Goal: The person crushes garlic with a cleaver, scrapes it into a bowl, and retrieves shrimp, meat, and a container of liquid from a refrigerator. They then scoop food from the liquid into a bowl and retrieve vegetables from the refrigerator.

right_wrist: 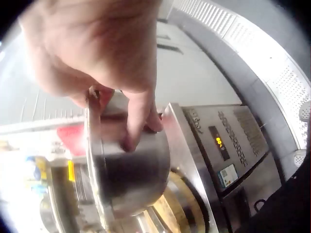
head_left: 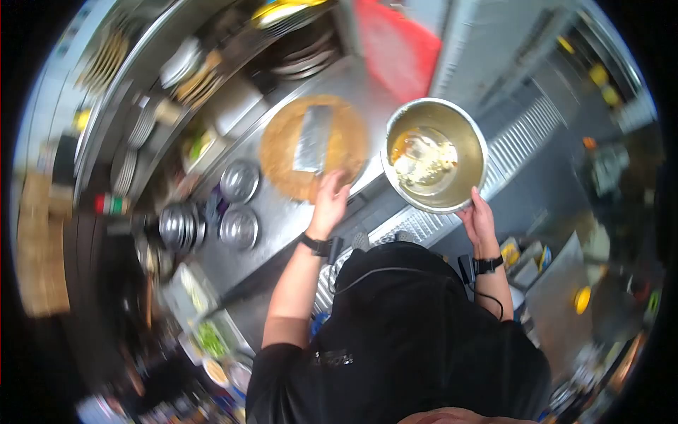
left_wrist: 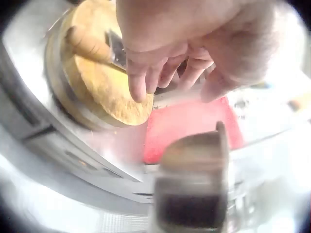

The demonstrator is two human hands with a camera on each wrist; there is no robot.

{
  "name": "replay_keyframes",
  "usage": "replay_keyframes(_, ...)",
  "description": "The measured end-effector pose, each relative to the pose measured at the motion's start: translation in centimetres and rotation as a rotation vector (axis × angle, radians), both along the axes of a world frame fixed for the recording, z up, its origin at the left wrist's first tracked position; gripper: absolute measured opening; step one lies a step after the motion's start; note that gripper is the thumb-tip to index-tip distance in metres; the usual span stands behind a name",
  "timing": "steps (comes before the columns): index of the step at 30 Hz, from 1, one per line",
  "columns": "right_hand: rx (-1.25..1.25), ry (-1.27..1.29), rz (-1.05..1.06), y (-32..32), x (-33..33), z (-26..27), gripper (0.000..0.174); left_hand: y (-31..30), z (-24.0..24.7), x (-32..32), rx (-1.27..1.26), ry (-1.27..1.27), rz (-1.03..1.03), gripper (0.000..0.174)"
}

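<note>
My right hand (head_left: 479, 219) grips a deep metal mixing bowl (head_left: 472, 134) by its rim, thumb at the lip and fingers against the outer wall. The bowl hangs over the floor in front of the counter. Inside lie pale chopped bits and an orange-yellow liquid (head_left: 404, 150). My left hand (head_left: 329, 206) hovers at the near edge of a round wooden chopping block (head_left: 277, 152), its fingers loosely bent and holding nothing. On that block rests a cleaver (head_left: 312, 138), its wooden handle (left_wrist: 90, 46) close beside the left fingers in the left wrist view.
A red cutting board (head_left: 406, 53) stands beyond the block. Several small metal bowls (head_left: 240, 181) sit left on the steel counter (head_left: 272, 230). Shelves with stacked plates (head_left: 180, 63) rise behind it. Floor grates (head_left: 526, 138) run along the right.
</note>
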State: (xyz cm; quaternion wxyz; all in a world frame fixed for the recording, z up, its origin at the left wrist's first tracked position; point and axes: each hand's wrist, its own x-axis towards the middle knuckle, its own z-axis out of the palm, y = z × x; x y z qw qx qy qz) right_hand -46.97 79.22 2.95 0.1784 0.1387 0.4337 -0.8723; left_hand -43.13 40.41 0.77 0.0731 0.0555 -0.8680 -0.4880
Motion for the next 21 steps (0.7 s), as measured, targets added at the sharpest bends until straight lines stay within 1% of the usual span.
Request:
replay_keyframes(1, 0.05, 0.006, 0.051, -1.0, -0.3, 1.0, 0.046, 0.7, -0.4, 0.8, 0.359, -0.036, 0.047, 0.041)
replay_keyframes(2, 0.063, 0.025, 0.133, -1.7, -0.6, 1.7, 0.045, 1.6, 1.8, 2.2, 0.651, -0.097, 0.126, 0.038)
replay_keyframes(3, 0.062, 0.044, 0.245, -1.9, -1.3, 1.4, 0.044, 2.5, 4.7, 3.5, 0.95, -0.119, 0.202, 0.035)
replay_keyframes(5, 0.147, 0.101, 0.425, -2.8, -2.7, 2.0, 0.043, 2.5, 6.6, 6.8, 1.299, -0.104, 0.179, 0.03)
replay_keyframes(6, 0.183, 0.093, 0.479, -3.4, -2.6, 3.1, 0.041, 2.7, 7.4, 9.2, 1.293, -0.104, 0.222, 0.027)
replay_keyframes(7, 0.289, 0.141, 0.591, -4.9, -3.0, 4.6, 0.036, 2.7, 7.8, 11.6, 1.296, -0.113, 0.266, 0.025)
replay_keyframes(9, 0.344, 0.267, 0.867, -6.6, -4.6, 4.6, 0.035, 3.3, 9.0, 17.0, 1.225, -0.101, 0.38, 0.018)
replay_keyframes(11, 0.482, 0.435, 1.098, -9.6, -5.4, 4.4, 0.036, 4.3, 8.5, 23.1, 1.095, -0.083, 0.481, 0.016)
replay_keyframes(12, 0.529, 0.476, 1.213, -11.3, -5.2, 4.7, 0.041, 5.5, 9.1, 26.2, 1.1, -0.038, 0.543, 0.016)
replay_keyframes(13, 0.515, 0.49, 1.282, -13.4, -5.8, 6.0, 0.041, 7.1, 10.0, 27.0, 1.146, 0.056, 0.642, 0.016)
replay_keyframes(14, 0.308, 0.436, 1.294, -16.5, -3.7, 7.5, 0.042, 7.7, 10.3, 29.3, 1.192, 0.152, 0.731, 0.016)
replay_keyframes(15, 0.111, 0.37, 1.288, -19.4, -2.2, 8.3, 0.044, 7.7, 9.3, 31.5, 1.214, 0.237, 0.832, 0.018)
replay_keyframes(16, 0.111, 0.372, 1.33, -22.1, -1.6, 8.2, 0.044, 7.7, 9.3, 32.8, 1.23, 0.337, 0.945, 0.019)
replay_keyframes(17, 0.03, 0.38, 1.386, -24.5, -0.8, 8.2, 0.046, 7.9, 9.6, 34.4, 1.24, 0.441, 1.055, 0.02)
replay_keyframes(18, -0.05, 0.383, 1.438, -26.4, -0.2, 8.1, 0.049, 7.9, 8.5, 36.3, 1.226, 0.563, 1.154, 0.02)
replay_keyframes(19, -0.051, 0.385, 1.471, -28.0, 0.1, 7.4, 0.049, 7.9, 6.8, 38.4, 1.203, 0.685, 1.249, 0.02)
replay_keyframes(20, -0.057, 0.399, 1.511, -27.1, 1.2, 8.2, 0.048, 10.0, 6.3, 41.5, 1.161, 0.805, 1.344, 0.02)
replay_keyframes(21, -0.066, 0.399, 1.554, -28.5, 2.0, 7.1, 0.048, 10.1, 5.4, 43.8, 1.109, 0.914, 1.45, 0.02)
